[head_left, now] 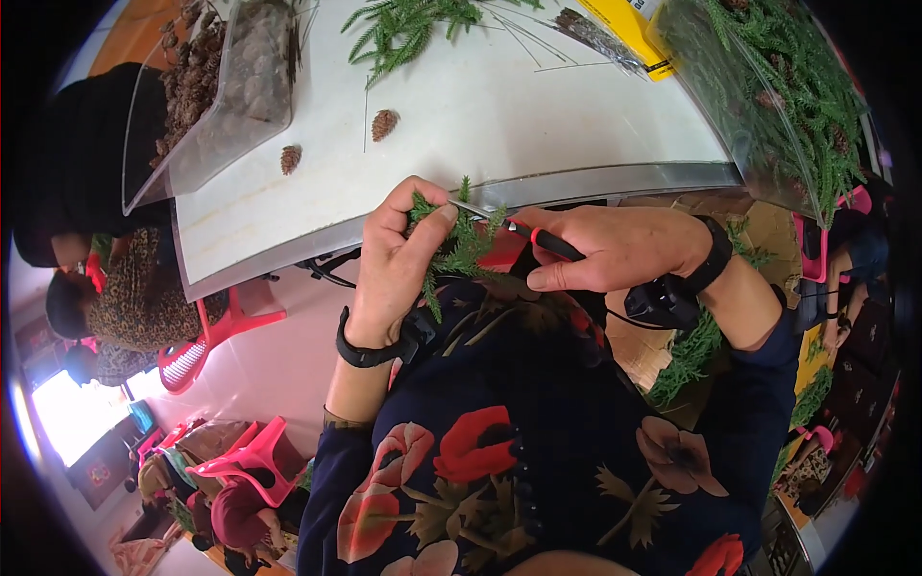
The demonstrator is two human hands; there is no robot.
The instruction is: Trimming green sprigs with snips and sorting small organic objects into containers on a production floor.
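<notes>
Holding a green sprig (463, 248) just in front of the near edge of the table (538, 125), pinching it between the thumb and forefinger of the left hand (394, 235), with needled tips poking out above and below the grip. Gripping a hand tool (549, 242) in the right hand (615, 252), likewise in front of the table's near edge, wrapping the fingers around the red and black handles. Pointing the tool's slim metal end leftward across the top of the sprig, right by the left thumb, close to the table's edge; not being able to tell whether it is biting on anything. Wearing a black strap on each wrist and a dark flowered shirt (576, 461) on the near side of the table. Seeing two brown pine cones (384, 125) lying apart on the left part of the table, with one thin wire lying between them. Finding loose green branches (408, 34) lying at the far middle of the table, and more straight wires lying scattered to the right of its far middle. Noticing a yellow packet (624, 29) lying at the table's far right. Making out a clear bin (261, 77) of pine cones at the table's left side, and a clear container (706, 106) of green foliage at its right side. Glimpsing a red chair (216, 331) standing off the table's near left corner.
</notes>
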